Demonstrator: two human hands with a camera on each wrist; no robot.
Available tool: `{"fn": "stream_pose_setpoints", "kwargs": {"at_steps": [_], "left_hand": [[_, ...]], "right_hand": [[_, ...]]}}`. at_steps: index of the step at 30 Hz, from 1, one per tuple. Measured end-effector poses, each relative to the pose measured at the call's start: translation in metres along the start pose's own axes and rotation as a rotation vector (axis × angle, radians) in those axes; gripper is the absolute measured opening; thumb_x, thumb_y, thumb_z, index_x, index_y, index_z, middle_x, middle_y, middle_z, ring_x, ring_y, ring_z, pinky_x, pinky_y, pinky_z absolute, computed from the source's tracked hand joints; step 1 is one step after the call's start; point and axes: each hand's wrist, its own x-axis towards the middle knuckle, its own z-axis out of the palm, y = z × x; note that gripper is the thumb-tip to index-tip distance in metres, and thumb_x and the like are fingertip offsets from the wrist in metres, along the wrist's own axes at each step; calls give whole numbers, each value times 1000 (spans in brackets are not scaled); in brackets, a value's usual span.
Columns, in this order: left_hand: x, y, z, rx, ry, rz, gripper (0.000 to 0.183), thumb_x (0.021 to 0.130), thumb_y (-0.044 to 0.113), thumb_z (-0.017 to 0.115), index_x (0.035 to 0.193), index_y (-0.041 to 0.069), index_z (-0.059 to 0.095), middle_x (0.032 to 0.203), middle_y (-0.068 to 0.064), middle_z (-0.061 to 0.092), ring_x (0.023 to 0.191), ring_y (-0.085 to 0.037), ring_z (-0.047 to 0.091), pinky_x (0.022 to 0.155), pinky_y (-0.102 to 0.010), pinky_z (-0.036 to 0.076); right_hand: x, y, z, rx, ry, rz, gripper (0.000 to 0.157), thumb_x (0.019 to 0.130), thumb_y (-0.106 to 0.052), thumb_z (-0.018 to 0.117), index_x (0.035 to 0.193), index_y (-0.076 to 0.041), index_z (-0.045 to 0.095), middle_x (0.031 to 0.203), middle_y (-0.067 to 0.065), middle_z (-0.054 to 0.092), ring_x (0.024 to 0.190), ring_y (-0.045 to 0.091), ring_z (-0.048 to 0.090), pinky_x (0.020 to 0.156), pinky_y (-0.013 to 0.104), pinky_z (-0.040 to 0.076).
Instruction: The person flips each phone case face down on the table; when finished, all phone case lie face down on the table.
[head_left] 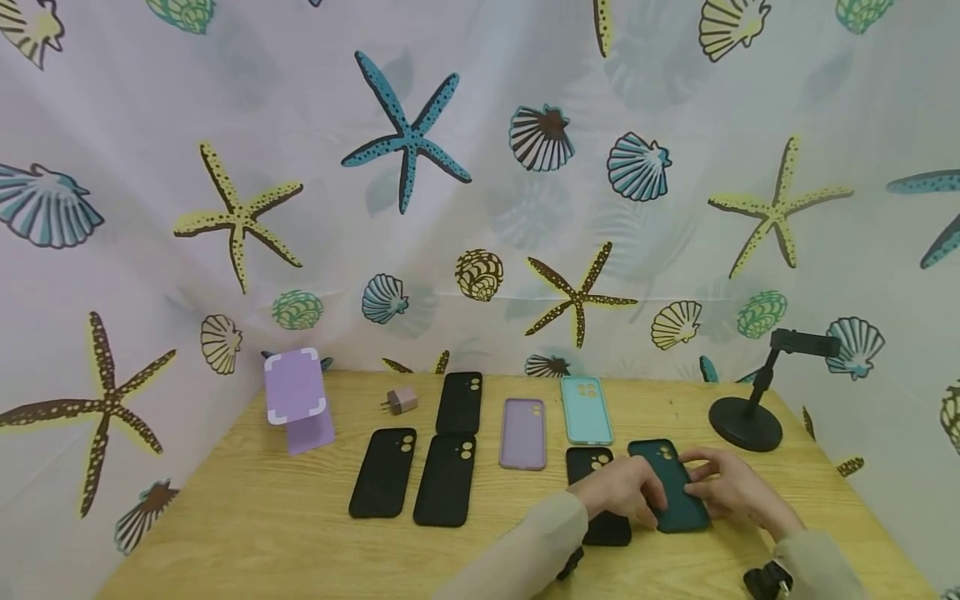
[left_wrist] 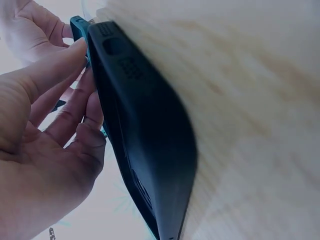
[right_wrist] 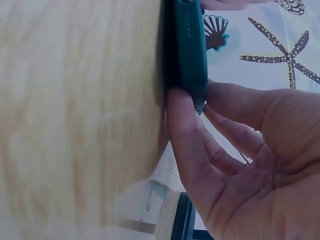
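Observation:
A dark teal phone case [head_left: 678, 496] lies at the right of the row of cases, between my two hands. My left hand [head_left: 624, 487] pinches its left side near the front end, the thumb tip at its edge in the left wrist view. My right hand [head_left: 733, 490] holds its right side, with a finger and the thumb about the corner in the right wrist view. Under my left hand is a black phone case [head_left: 609, 531], partly hidden by that hand; it fills the middle of the left wrist view [left_wrist: 155, 130].
Three more black cases [head_left: 382, 472] lie left of centre, near a lilac case [head_left: 522, 433] and a light-blue case [head_left: 587, 410]. A plug-in charger [head_left: 402, 400] and a lilac stand [head_left: 296, 387] are at the back left. A black stand [head_left: 746, 423] rises at the right.

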Motion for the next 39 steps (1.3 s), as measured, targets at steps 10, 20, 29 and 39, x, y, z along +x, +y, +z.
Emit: {"fn": "stream_pose_setpoints", "kwargs": {"at_steps": [10,20,29,39], "left_hand": [[-2,2,4,74,-1,-16,9,79,15,83,87,19,81,80,13,72,73,2,60,65,-14,48],[-5,5,5,92,-19,16,5,80,14,81,83,19,80,77,12,72,69,2,60,63,-12,47],[-11,-3,2,-69,-8,45,6,83,10,78,85,15,79,81,6,73,68,1,60,62,-15,49],[-22,-15,-9,-354,77,59,7,86,10,75,92,8,78,81,6,72,70,-2,61,65,-20,51]], "right_hand": [[-1,3,4,-3,9,1,48,85,5,69,130,8,53,96,16,61,67,19,58,55,33,52],[-2,4,2,24,-40,23,55,84,6,69,135,6,48,93,14,58,62,18,55,53,32,51],[-4,1,2,15,-51,55,55,85,4,69,136,6,48,94,13,59,70,19,57,56,34,54],[-3,-2,6,14,39,72,44,95,-25,66,128,2,57,101,14,66,74,20,60,60,33,51]]}}
